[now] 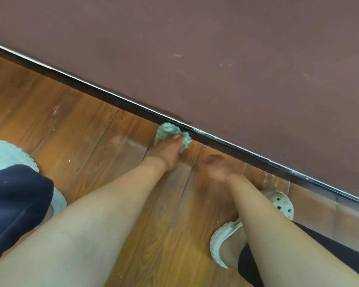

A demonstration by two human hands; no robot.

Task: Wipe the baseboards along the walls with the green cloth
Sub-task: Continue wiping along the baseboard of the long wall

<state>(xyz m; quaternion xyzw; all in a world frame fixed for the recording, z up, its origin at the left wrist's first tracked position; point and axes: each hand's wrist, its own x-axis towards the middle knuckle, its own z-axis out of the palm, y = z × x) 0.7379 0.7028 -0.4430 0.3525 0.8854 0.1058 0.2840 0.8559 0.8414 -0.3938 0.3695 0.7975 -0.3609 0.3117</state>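
A dark baseboard (116,101) with a pale top edge runs diagonally from upper left to lower right, under a brown-maroon wall (216,48). My left hand (168,151) presses a crumpled green cloth (168,130) against the foot of the baseboard near the middle of the view. The cloth bulges out above and to the right of my fingers. My right hand (215,167) hovers just right of it, close to the wooden floor, fingers curled inward and holding nothing. White specks sit on the baseboard's top edge right of the cloth.
Wooden floorboards (81,141) carry a dusty smear and bits of thread at the left. My pale clogs (278,201) rest on the floor at the left and lower right, with my dark-clothed knees beside them.
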